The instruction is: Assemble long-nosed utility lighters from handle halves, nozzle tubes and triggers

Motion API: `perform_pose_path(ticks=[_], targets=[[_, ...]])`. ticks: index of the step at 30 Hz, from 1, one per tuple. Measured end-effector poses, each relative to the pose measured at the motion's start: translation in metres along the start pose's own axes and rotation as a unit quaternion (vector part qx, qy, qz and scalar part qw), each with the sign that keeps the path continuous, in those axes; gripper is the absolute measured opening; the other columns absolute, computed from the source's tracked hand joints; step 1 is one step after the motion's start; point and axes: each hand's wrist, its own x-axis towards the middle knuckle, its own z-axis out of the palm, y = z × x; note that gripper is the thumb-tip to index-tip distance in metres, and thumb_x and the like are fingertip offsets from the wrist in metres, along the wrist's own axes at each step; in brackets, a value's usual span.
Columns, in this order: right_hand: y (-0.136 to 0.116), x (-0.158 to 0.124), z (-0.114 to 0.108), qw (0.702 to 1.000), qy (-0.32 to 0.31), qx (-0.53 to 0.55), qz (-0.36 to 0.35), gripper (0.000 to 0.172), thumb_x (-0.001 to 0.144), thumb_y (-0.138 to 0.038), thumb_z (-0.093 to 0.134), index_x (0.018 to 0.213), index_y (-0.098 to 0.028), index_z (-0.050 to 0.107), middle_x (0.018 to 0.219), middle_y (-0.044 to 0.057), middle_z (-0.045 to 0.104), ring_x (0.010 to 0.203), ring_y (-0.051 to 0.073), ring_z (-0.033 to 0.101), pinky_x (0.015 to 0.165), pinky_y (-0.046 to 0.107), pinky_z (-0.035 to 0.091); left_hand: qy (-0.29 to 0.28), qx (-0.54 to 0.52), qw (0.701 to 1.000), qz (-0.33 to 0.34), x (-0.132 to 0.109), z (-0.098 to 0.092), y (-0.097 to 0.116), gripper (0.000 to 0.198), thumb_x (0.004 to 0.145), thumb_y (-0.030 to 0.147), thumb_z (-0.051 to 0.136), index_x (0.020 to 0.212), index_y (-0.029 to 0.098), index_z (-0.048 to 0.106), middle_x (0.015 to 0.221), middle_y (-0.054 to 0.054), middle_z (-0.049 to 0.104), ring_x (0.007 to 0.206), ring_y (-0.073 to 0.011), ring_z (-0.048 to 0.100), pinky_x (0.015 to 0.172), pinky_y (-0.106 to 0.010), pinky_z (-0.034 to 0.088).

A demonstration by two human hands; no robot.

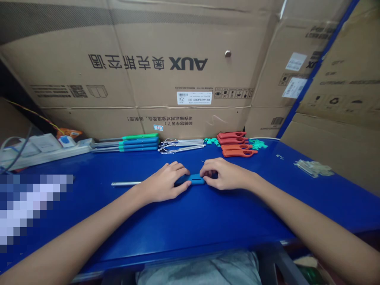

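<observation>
A blue handle lies across the middle of the blue table, and a thin metal rod sticks out to its left. My left hand is closed over the handle's left part, thumb on the near side and fingers on the far side, hiding where rod and handle meet. At the handle's right end, my right hand is closed in a pinch against it. A thin tip shows just above those fingers; what they pinch is too small or hidden to make out.
Along the cardboard wall lie blue-handled rods, metal rods with white cords, red and orange handles, and small teal pieces. Clear plastic pieces sit at right. A power strip stands at left.
</observation>
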Motion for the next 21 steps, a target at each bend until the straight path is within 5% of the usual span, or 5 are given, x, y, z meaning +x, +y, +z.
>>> perform_pose_path(ticks=[21], targets=[[-0.0025, -0.0010, -0.0004, 0.999, -0.024, 0.014, 0.017, 0.020, 0.081, -0.013, 0.055, 0.093, -0.017, 0.070, 0.079, 0.004, 0.070, 0.065, 0.013, 0.059, 0.060, 0.023, 0.042, 0.000, -0.002, 1.000, -0.003, 0.0001, 0.0002, -0.0004, 0.033, 0.096, 0.043, 0.043, 0.110, 0.019, 0.060, 0.107, -0.008, 0.062, 0.102, -0.0246, 0.056, 0.088, -0.040, 0.044]])
